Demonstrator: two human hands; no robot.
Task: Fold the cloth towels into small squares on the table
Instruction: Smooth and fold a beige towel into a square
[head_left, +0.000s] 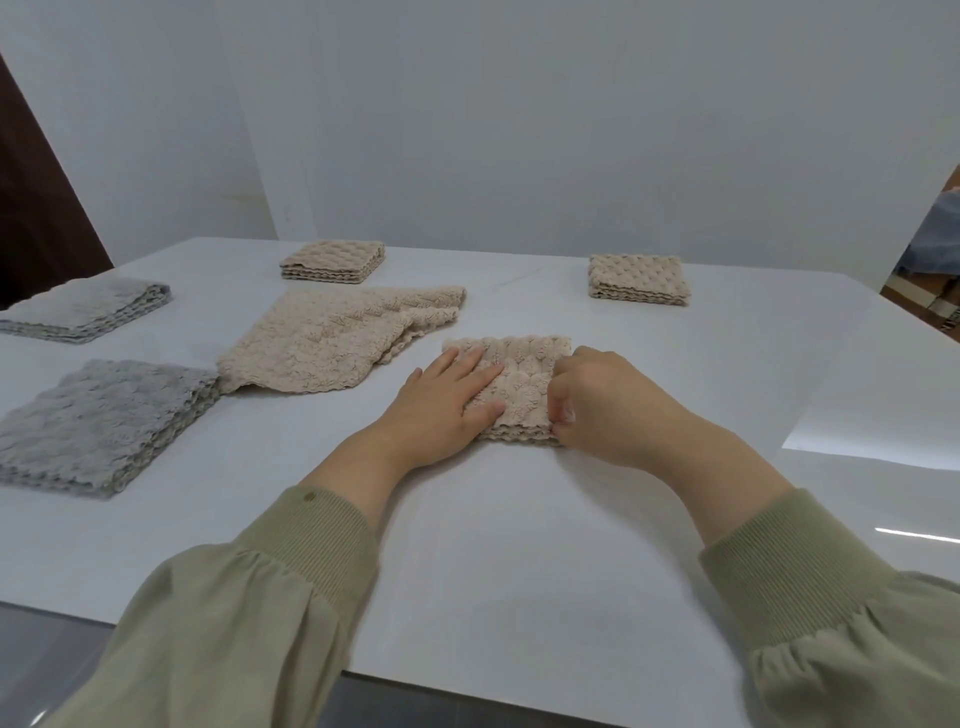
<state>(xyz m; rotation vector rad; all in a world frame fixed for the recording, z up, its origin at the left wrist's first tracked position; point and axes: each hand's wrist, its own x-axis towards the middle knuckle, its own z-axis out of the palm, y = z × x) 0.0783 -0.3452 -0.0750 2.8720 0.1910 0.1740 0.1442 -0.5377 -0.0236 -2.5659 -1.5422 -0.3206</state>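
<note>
Far left of our hands a folded grey towel lies on the desk, then a loose beige towel. Our left hand presses flat, fingers straight, on the folded beige towel between our hands; our right hand pinches its near right corner.

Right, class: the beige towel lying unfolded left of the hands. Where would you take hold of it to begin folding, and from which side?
Probably pinch the unfolded beige towel at its two near corners, coming from the person's side. That near edge lies flat and closest, whereas the far right end is rumpled. Its near left corner sits against the near grey towel, so lift it clear.
</note>
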